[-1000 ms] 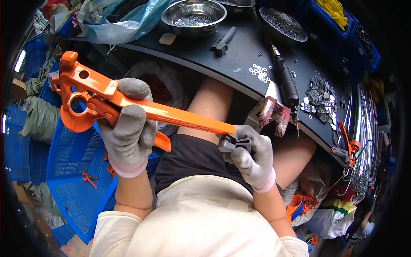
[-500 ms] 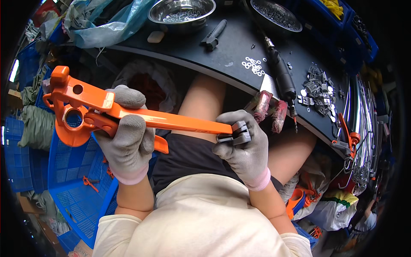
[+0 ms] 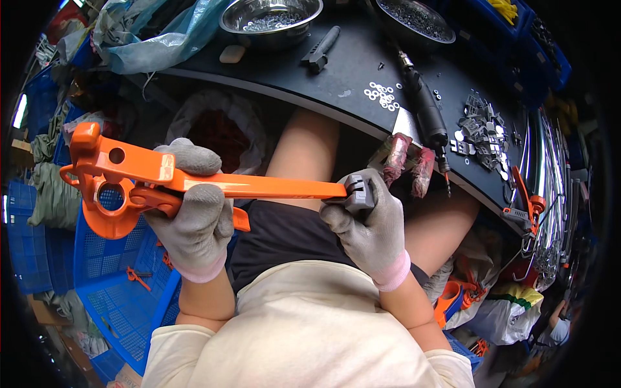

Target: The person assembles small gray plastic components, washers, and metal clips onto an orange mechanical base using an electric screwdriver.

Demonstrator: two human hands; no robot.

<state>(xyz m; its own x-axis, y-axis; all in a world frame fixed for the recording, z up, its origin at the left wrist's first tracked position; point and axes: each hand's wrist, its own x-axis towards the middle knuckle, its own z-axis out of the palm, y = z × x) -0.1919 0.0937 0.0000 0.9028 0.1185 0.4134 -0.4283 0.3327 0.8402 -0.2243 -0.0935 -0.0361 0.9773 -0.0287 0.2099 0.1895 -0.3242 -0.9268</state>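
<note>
Across my lap I hold an orange long-handled metal tool (image 3: 272, 186), its kind unclear, with a round hole and a ring at its wide left end. My left hand (image 3: 194, 216) is gloved in grey and closed round the body near that wide end, thumb and fingers on both sides. My right hand (image 3: 375, 223), gloved too, grips a grey plastic end piece (image 3: 359, 193) at the tip of the long handle. The piece meets the handle's end; how far it reaches over it is hidden. A shorter orange lever (image 3: 241, 220) sticks out below my left hand.
On the black table (image 3: 284, 84) lie a power screwdriver (image 3: 430, 110), white washers (image 3: 383, 97), a grey plastic part (image 3: 320, 50) and a pile of metal brackets (image 3: 482, 126). Two steel bowls (image 3: 272, 29) of small parts stand behind. A blue basket (image 3: 116, 284) is at my left.
The grey end piece has turned in my right hand and now sits against the handle's tip. The tool's wide left end has dropped slightly; both hands keep their holds.
</note>
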